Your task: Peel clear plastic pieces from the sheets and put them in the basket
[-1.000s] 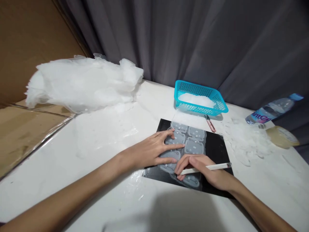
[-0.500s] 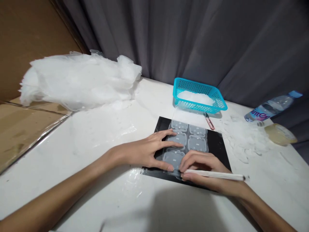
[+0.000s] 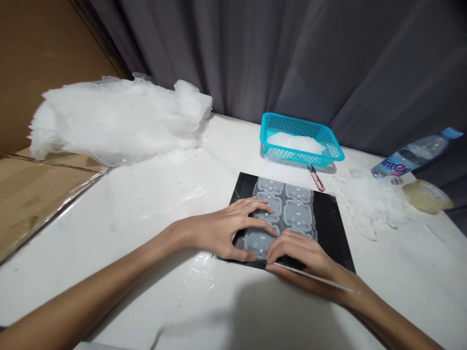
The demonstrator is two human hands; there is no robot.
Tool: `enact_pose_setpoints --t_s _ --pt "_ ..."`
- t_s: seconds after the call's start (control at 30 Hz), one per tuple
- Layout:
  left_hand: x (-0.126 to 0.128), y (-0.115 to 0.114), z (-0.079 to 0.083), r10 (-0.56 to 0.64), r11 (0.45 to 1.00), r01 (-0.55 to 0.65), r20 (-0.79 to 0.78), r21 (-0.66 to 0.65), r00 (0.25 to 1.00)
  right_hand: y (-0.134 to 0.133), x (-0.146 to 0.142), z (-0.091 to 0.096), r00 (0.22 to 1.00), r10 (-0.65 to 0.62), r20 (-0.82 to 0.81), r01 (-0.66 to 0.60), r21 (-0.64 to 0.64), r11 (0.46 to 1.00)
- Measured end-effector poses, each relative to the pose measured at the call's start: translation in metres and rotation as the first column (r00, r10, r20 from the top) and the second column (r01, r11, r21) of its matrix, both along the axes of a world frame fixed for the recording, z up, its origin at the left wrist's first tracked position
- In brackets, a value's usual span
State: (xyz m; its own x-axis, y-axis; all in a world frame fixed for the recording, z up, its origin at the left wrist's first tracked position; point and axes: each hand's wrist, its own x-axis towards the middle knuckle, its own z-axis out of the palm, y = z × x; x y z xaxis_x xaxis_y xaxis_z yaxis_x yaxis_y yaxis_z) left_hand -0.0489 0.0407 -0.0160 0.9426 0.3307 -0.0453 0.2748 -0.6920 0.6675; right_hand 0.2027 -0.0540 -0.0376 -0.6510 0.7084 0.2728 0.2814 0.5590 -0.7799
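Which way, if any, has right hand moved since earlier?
Yes: right hand with white stick slid nearer, from over the black mat to its near edge.

A: Site classification?

B: Improvised piecework bench, small-workshop type.

A: Indicators?

B: A white table (image 3: pixel 153 204) set against a grey curtain (image 3: pixel 292 58). Cardboard panels (image 3: pixel 36 48) at left. A bulk heap of translucent film (image 3: pixel 116 121). A perforated blue basket (image 3: pixel 302 156) holding loose white pieces. A black work mat (image 3: pixel 328 218) laid on the table. Film scraps (image 3: pixel 368 204) scattered at right.
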Motion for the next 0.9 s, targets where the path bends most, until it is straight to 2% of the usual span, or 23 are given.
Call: enact_pose_setpoints --t_s 0.23,0.37,0.43,0.5,0.7,0.8,0.9 --pt "0.000 -0.002 -0.002 0.010 0.999 -0.011 0.031 0.041 0.999 -0.001 -0.006 -0.007 0.999 -0.021 0.028 0.017 0.152 0.988" --pt "0.000 -0.003 0.000 0.018 0.998 -0.019 0.025 0.052 1.000 -0.003 -0.011 -0.014 0.995 -0.065 0.074 0.032 0.386 0.922" --pt "0.000 -0.003 0.001 0.019 0.998 -0.019 -0.001 0.053 1.000 -0.003 -0.012 -0.016 0.992 -0.088 0.093 0.036 0.456 0.889" --pt "0.000 -0.003 0.002 0.014 0.999 -0.013 -0.016 0.050 1.000 -0.004 -0.011 -0.014 0.989 -0.088 0.122 0.022 0.460 0.888" --pt "0.000 -0.003 0.001 -0.007 0.999 0.008 -0.018 0.048 1.000 -0.007 -0.003 -0.004 0.977 -0.077 0.197 0.000 0.363 0.932" --pt "0.000 -0.002 0.001 -0.014 0.999 0.015 -0.031 0.052 0.999 -0.007 -0.006 -0.008 0.981 -0.097 0.166 0.017 0.428 0.904" --pt "0.001 -0.003 0.002 -0.005 0.999 0.007 -0.025 0.043 1.000 -0.009 -0.014 -0.016 0.981 -0.147 0.125 0.059 0.528 0.847"
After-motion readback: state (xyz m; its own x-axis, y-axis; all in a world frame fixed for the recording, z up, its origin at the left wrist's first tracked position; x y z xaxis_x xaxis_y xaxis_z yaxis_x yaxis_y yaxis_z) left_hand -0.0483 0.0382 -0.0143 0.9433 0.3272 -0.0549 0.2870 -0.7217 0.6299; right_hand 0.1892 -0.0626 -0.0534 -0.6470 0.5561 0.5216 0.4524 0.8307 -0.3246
